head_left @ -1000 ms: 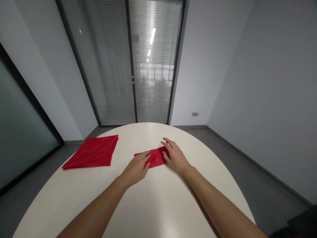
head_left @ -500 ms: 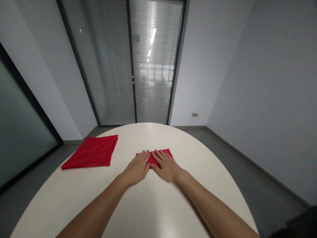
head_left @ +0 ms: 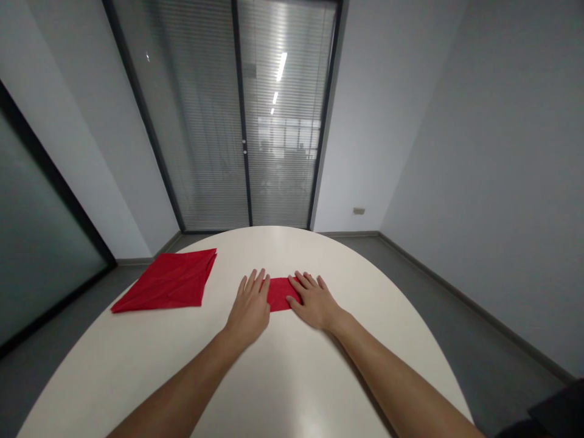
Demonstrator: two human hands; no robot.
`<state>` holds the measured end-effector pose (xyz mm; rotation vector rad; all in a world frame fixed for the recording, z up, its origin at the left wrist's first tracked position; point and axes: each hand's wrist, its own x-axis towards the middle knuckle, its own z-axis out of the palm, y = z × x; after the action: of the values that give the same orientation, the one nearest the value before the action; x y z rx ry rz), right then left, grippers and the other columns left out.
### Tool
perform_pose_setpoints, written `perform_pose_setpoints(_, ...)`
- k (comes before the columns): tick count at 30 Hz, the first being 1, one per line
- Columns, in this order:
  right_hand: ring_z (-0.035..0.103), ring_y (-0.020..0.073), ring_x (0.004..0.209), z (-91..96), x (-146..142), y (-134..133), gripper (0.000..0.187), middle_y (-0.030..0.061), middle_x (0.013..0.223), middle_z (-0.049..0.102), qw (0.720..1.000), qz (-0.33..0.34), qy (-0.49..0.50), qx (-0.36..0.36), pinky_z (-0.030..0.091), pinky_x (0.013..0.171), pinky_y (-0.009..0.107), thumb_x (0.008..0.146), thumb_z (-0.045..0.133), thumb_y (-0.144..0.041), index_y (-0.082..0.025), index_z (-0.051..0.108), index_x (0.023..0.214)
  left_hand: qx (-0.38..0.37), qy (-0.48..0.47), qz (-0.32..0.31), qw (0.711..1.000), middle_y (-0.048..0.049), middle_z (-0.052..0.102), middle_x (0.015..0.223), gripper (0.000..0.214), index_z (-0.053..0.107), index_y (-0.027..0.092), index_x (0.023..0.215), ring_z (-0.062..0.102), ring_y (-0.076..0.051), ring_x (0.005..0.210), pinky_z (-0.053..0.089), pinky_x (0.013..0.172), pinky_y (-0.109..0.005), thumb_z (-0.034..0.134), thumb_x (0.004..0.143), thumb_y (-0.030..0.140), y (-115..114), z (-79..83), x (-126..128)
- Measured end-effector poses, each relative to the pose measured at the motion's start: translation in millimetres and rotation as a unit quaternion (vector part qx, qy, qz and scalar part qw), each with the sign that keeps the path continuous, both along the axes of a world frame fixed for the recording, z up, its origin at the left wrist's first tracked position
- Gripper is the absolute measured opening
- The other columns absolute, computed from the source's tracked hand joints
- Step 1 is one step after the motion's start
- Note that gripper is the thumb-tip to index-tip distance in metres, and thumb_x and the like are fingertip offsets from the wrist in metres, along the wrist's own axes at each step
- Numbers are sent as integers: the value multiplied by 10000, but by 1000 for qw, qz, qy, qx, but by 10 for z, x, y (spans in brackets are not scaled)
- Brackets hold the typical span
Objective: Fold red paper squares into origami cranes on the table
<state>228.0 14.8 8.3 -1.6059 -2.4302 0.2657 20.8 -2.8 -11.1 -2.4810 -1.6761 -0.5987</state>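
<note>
A small folded red cloth (head_left: 279,295) lies flat on the white table, with its left and right ends covered by my hands. My left hand (head_left: 250,307) is spread over the left end, fingers apart and pointing away from me. Over the right end, my right hand (head_left: 314,302) rests palm down with its fingers and thumb spread. Between the two hands the middle of the cloth shows. Neither hand grips it.
A larger folded red cloth (head_left: 171,281) lies at the left of the round white table (head_left: 269,377), near its edge. Beyond the table stand glass panels with blinds (head_left: 283,182) and a pale wall (head_left: 365,121). Something dark (head_left: 559,407) shows at the lower right corner.
My hands have moved apart, the left one to the left and the right one slightly to the right. More of the small cloth's middle shows. The larger cloth has stayed in place.
</note>
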Motion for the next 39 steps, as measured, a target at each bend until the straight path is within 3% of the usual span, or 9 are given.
perform_pose_setpoints(2, 260, 379, 1492, 13, -3, -4, 656, 155, 1619, 298, 1000, 7, 1, 25, 126, 1208, 595, 978, 423, -508, -157, 402, 1531, -3, -7, -93, 996, -116, 427, 1566, 601, 477, 150, 1458, 376, -262, 1458, 296, 1211, -464, 411, 864, 88, -40, 63, 18)
perform_pose_setpoints(4, 308, 363, 1473, 16, -1, 3, 605, 148, 1598, 352, 998, 33, 7, 48, 155, 1209, 577, 971, 454, -458, -159, 460, 1497, -20, -23, -131, 991, -116, 521, 1495, 528, 519, 163, 1428, 490, -237, 1375, 382, 1168, -424, 390, 917, 129, -64, 82, 38)
perform_pose_setpoints(7, 373, 317, 1443, -4, 10, 28, 558, 145, 1552, 436, 995, 78, 25, 56, 242, 1197, 516, 981, 454, -427, -158, 504, 1467, -30, -41, -102, 993, -134, 573, 1440, 449, 561, 163, 1390, 533, -270, 1327, 408, 1137, -471, 384, 987, 251, -70, 43, 62)
perform_pose_setpoints(12, 468, 319, 1357, 9, 30, 37, 533, 143, 1474, 534, 992, 95, 37, 80, 321, 1142, 509, 961, 504, -447, -185, 562, 1422, -24, -61, -28, 997, -139, 586, 1424, 426, 617, 200, 1318, 488, -351, 1347, 287, 1157, -604, 429, 995, 405, -62, -10, 73)
perform_pose_setpoints(19, 596, 271, 1110, 160, 33, 0, 382, 119, 1228, 678, 981, 159, 51, 97, 428, 1015, 424, 943, 563, -396, -219, 705, 1250, -29, -84, 42, 995, -140, 596, 1404, 307, 670, 175, 1159, 475, -383, 1340, 360, 1111, -589, 483, 948, 297, -7, 10, 30)
perform_pose_setpoints(23, 596, 267, 1090, 150, 52, 21, 362, 113, 1211, 677, 978, 173, 53, 98, 436, 996, 423, 948, 552, -340, -226, 699, 1259, -35, -93, 21, 995, -138, 604, 1387, 295, 672, 184, 1160, 488, -359, 1333, 363, 1120, -582, 499, 932, 258, 31, -12, -5)
perform_pose_setpoints(30, 517, 283, 1271, 66, 73, 48, 476, 118, 1423, 572, 975, 201, 45, 83, 374, 1105, 457, 935, 520, -270, -207, 582, 1402, -38, -51, -5, 998, -107, 547, 1464, 400, 615, 285, 1342, 458, -374, 1363, 320, 1127, -628, 473, 969, 317, 37, -61, -48)
perform_pose_setpoints(33, 528, 281, 1262, 56, 73, 54, 462, 132, 1401, 591, 976, 195, 50, 80, 380, 1108, 449, 940, 524, -295, -181, 602, 1381, -21, -45, 10, 999, -134, 546, 1456, 397, 636, 244, 1327, 471, -364, 1348, 360, 1118, -589, 487, 965, 311, 29, -32, -35)
perform_pose_setpoints(39, 540, 277, 1225, 63, 83, 72, 444, 122, 1342, 631, 980, 157, 55, 107, 401, 1086, 446, 879, 583, -227, -186, 651, 1316, -15, -64, -42, 997, -148, 628, 1351, 372, 681, 169, 1250, 555, -321, 1259, 415, 1112, -511, 495, 968, 325, 1, 26, -13)
